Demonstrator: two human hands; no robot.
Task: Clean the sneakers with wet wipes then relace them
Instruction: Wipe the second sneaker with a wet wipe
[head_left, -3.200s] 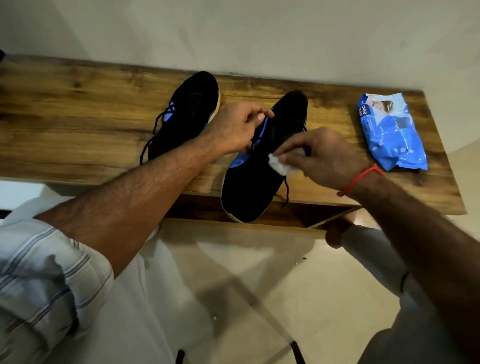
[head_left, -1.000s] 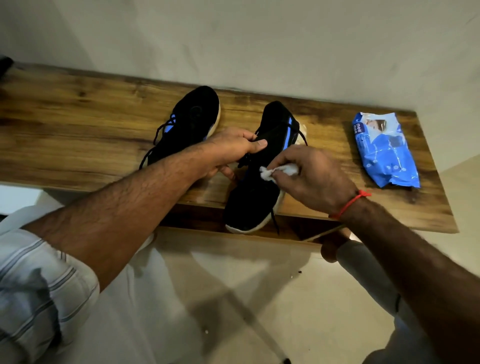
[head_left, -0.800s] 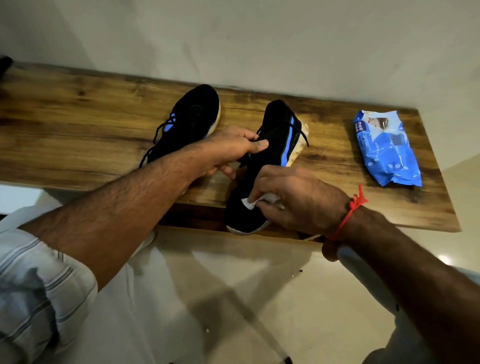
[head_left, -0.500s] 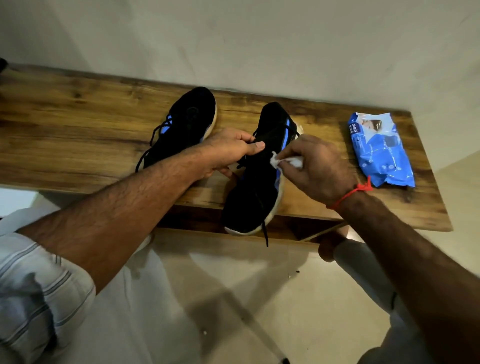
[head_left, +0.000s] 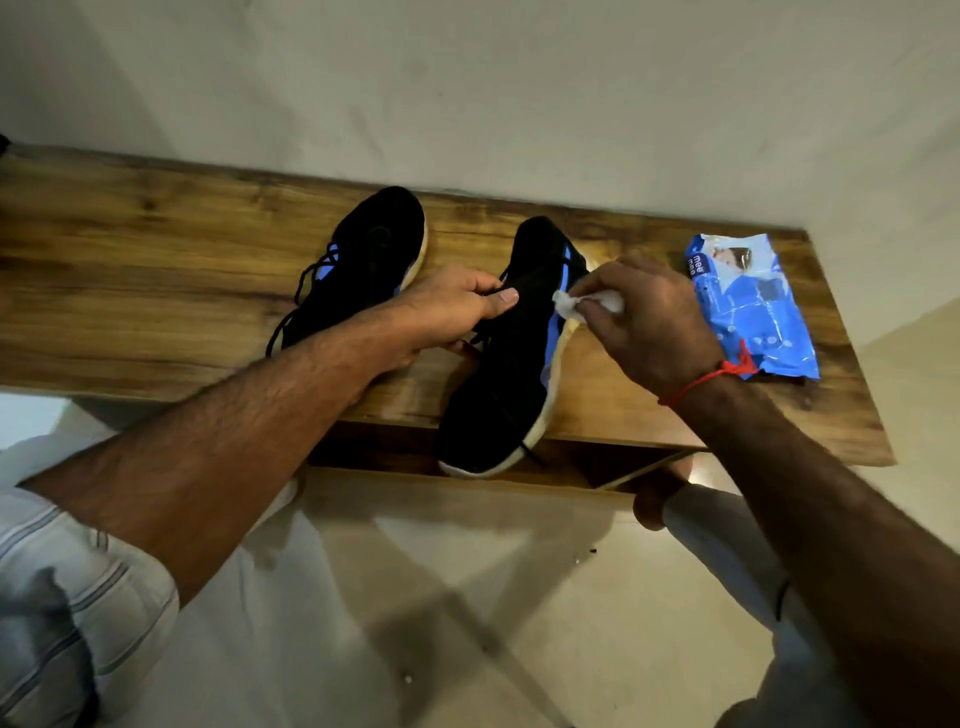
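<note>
Two black, blue-striped sneakers: one (head_left: 363, 270) flat, the other (head_left: 519, 353) tilted, white wipe (head_left: 582, 302) against its side.

My sneakers (head_left: 511, 364) are black with blue stripes and cream soles, the wipe (head_left: 587, 301) white, the wipes pack (head_left: 748, 306) blue, the tabletop (head_left: 156, 270) brown woodgrain, my wrist thread (head_left: 701, 382) red.

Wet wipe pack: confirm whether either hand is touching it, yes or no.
No: the wet wipe pack lies alone on the bench, right of the right hand, which pinches a wipe.
</note>
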